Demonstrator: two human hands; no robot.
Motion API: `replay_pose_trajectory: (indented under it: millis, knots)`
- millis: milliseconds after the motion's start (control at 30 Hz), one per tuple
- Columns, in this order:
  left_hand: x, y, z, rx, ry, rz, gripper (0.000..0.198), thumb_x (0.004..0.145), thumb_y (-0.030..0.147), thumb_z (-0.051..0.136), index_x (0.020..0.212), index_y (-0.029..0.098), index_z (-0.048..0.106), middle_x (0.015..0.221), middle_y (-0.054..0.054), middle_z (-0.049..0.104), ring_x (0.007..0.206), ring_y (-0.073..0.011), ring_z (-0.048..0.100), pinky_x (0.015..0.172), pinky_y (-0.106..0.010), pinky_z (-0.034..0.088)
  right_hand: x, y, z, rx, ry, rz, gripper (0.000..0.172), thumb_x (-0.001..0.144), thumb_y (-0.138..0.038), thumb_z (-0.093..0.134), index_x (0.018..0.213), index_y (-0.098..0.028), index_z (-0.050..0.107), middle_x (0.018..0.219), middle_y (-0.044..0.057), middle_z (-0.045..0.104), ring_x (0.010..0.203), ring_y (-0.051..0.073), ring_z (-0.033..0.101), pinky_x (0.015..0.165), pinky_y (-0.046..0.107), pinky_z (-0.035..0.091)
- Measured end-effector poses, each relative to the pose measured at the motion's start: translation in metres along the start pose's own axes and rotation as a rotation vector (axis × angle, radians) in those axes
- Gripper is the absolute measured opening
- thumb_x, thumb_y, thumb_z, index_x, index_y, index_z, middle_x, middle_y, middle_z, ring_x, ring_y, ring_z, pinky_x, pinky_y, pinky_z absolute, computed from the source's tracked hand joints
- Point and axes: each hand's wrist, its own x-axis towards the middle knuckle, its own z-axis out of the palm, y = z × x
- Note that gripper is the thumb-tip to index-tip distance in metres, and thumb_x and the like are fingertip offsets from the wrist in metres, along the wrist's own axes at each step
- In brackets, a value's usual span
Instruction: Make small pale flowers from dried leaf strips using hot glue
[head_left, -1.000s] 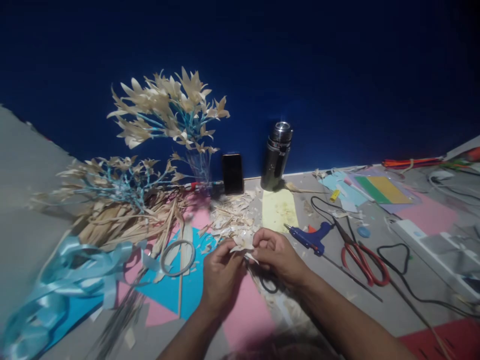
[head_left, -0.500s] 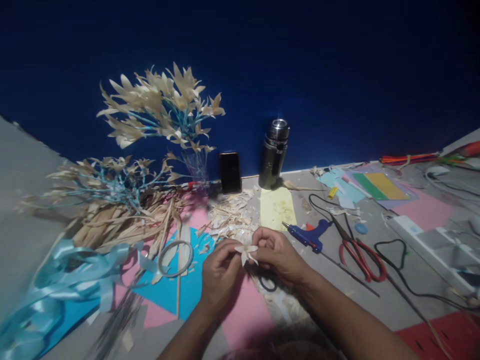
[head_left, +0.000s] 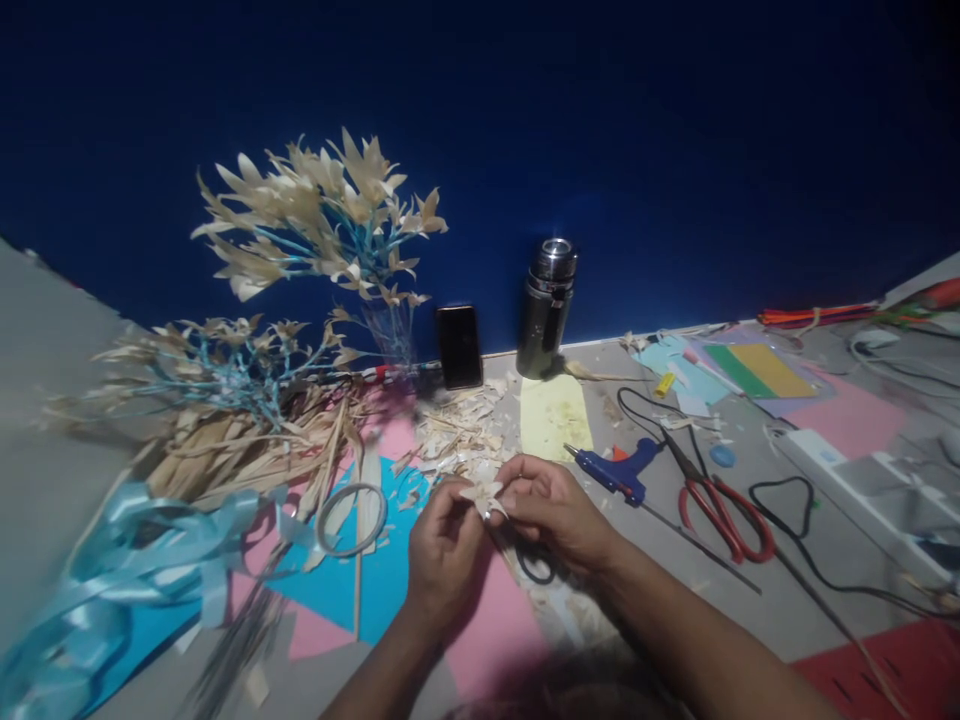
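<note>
Between my two hands is a small cream flower (head_left: 484, 495) with pointed petals, seemingly of dried husk. The fingertips of my left hand (head_left: 444, 545) pinch it from the left side. From the right, the thumb and fingers of my right hand (head_left: 559, 510) grip its petals. Both hands are closed and hover over pink paper (head_left: 495, 620) and pale husk scraps (head_left: 465, 430). Below my right hand shows a dark loop (head_left: 535, 565), perhaps a scissor handle. A blue glue gun (head_left: 619, 470) lies just right of that hand.
Husk flowers (head_left: 322, 210) on blue stems stand in a clear vase (head_left: 391, 335) at back left. A phone (head_left: 459, 347) and a flask (head_left: 545, 310) stand by the wall. Light blue ribbon (head_left: 150, 550), a tape roll (head_left: 351, 520), red-handled scissors (head_left: 724, 515) and a power strip (head_left: 877, 510) lie around.
The flower has tilted and shifted slightly left and up between my fingers. My right fingers have moved a little left, and my left hand has turned slightly. Everything else stays in place.
</note>
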Motion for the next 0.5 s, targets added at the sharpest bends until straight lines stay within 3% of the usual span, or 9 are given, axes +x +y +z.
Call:
replay_pose_trajectory:
  millis: [167, 300, 500]
  knots:
    - [0.0029, 0.0004, -0.002, 0.086, 0.137, 0.144, 0.006, 0.082, 0.016, 0.063, 0.081, 0.022, 0.066, 0.08, -0.002, 0.065, 0.075, -0.0184, 0.061, 0.072, -0.028, 0.048, 0.0013, 0.0031, -0.002, 0.011, 0.012, 0.015, 0.039, 0.073, -0.041, 0.084, 0.095, -0.013, 0.068, 0.07, 0.004, 0.072, 0.042, 0.004, 0.04, 0.042, 0.018, 0.021]
    - [0.0041, 0.0017, -0.0045, 0.158, 0.101, 0.259, 0.008, 0.083, 0.018, 0.066, 0.077, 0.023, 0.068, 0.077, -0.002, 0.066, 0.074, -0.0186, 0.062, 0.07, -0.028, 0.048, 0.001, 0.0035, -0.0022, 0.011, -0.024, 0.025, 0.043, 0.075, -0.052, 0.082, 0.088, -0.013, 0.069, 0.07, 0.004, 0.069, 0.043, 0.004, 0.038, 0.042, 0.02, 0.018]
    - [0.0045, -0.0001, -0.0056, 0.221, 0.099, 0.291, 0.01, 0.083, 0.02, 0.065, 0.074, 0.022, 0.067, 0.075, -0.003, 0.067, 0.073, -0.0197, 0.063, 0.069, -0.03, 0.049, -0.0026, -0.0018, 0.0016, -0.197, 0.055, -0.084, 0.034, 0.073, -0.044, 0.083, 0.082, -0.015, 0.068, 0.053, -0.007, 0.048, 0.046, 0.007, 0.036, 0.047, 0.022, 0.025]
